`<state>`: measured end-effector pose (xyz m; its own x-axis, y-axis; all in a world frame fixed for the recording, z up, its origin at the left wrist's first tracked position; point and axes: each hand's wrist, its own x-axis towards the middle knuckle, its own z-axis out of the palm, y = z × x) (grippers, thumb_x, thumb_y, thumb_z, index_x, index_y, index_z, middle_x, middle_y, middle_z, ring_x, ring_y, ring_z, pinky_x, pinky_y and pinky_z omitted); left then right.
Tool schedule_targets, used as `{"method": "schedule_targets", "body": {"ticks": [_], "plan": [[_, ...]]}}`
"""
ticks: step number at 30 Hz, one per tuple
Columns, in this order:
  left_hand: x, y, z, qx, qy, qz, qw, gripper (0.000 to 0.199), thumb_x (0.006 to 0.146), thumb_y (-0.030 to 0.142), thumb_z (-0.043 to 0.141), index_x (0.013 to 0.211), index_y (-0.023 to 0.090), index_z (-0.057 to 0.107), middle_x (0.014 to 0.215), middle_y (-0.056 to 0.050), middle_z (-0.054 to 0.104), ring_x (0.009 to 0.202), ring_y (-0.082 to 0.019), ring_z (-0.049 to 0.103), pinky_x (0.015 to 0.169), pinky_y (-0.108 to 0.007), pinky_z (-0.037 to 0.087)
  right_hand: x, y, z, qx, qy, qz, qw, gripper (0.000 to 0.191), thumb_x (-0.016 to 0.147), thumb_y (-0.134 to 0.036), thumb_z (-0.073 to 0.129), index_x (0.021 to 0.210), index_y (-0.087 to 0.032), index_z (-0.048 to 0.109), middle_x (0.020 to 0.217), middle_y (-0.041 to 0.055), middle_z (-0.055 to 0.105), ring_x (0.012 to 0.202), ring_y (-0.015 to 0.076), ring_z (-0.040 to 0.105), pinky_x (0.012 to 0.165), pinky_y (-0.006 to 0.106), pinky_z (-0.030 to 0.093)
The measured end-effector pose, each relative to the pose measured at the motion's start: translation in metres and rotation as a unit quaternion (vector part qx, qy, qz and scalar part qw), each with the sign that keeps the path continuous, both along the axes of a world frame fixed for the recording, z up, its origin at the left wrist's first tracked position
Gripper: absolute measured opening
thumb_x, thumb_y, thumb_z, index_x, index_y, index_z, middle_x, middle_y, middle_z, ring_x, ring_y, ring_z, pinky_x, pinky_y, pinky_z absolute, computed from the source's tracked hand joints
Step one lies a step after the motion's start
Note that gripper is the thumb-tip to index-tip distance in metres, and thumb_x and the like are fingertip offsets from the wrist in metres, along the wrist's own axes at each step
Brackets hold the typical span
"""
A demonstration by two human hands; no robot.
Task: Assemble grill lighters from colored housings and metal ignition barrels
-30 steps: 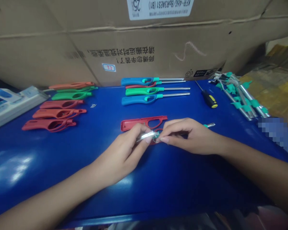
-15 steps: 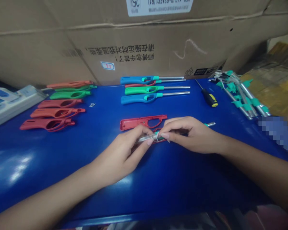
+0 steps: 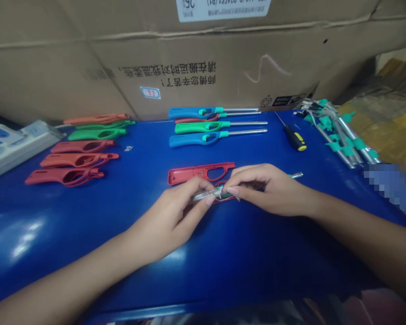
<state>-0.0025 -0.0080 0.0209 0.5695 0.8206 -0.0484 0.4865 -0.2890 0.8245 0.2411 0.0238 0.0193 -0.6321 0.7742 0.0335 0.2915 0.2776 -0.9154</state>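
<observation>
Cardboard carton (image 3: 203, 58) behind a glossy blue worktable (image 3: 54, 253); rows of red, green and blue plastic lighter bodies (image 3: 83, 146) farther off; black-and-yellow screwdriver (image 3: 295, 139) to the right. Left hand (image 3: 172, 221) and right hand (image 3: 269, 189) pinching a slim steel tube with green collar (image 3: 206, 195) over a red plastic lighter shell (image 3: 224, 185).

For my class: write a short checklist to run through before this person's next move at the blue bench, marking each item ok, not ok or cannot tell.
1. Metal wand with teal fitting held: ok, pinched by left hand and right hand.
2. Red lighter shell under the hands: cannot tell how it lies, fingers hide most of it.
3. Wand seated in that shell: cannot tell.
4. Second red shell beside the hands: ok, hollow side up.
5. Yellow-and-black screwdriver on the bench: ok, lying beyond the right hand.
</observation>
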Motion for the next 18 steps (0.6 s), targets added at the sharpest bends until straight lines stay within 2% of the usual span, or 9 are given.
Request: {"method": "schedule_targets", "body": {"ticks": [18], "plan": [[0.0004,0.0003,0.0010,-0.007,0.000,-0.007,1.000,0.018,0.105,0.035,0.048,0.115,0.024,0.058,0.097,0.003,0.068,0.075,-0.011,0.060,0.065,-0.022,0.045,-0.0013,-0.0012,-0.0017,0.031,-0.030,-0.005,0.999,0.020,0.096,-0.028,0.058,0.091,-0.016,0.074,0.080,0.0020,0.069,0.070,0.0116,0.057,0.062,0.024,0.043]]}}
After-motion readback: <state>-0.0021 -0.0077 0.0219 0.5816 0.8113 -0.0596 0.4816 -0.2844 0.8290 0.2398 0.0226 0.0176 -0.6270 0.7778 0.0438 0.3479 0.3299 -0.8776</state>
